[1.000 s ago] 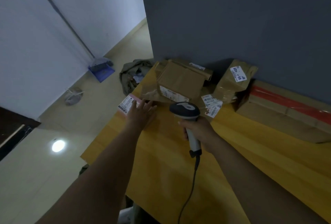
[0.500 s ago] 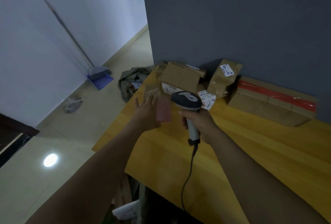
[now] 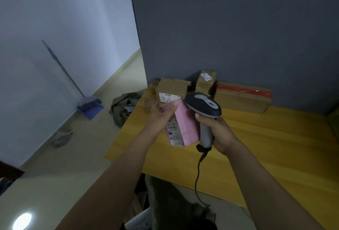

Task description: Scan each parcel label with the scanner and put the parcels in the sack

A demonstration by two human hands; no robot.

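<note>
Head view: the pink parcel (image 3: 186,119) is held up in the air above the worktop (image 3: 266,147), its white label (image 3: 174,133) on the side turned toward 9 o'clock. The left hand (image 3: 160,115) grips its upper end, fingers curled over the top. At 3 o'clock, just beside it, the right hand (image 3: 219,133) is clamped round the handle of the scanner (image 3: 202,105).

The scanner's head sits above the parcel's top edge and seems to point past the label, so the read may fail unless one of them is turned. A grip at one end only could let the parcel swing or slip. The cord (image 3: 197,174) hangs off the near edge at 6 o'clock and might snag.

At 12 to 2 o'clock three brown parcels stand against the wall: a labelled box (image 3: 171,92), a small wrapped one (image 3: 206,81) and a long box with red tape (image 3: 242,98).

On the floor at 9 o'clock an olive sack (image 3: 122,109) lies slumped and open; pale shapes show inside, too dim to identify. A drop from the worktop could miss it.
</note>
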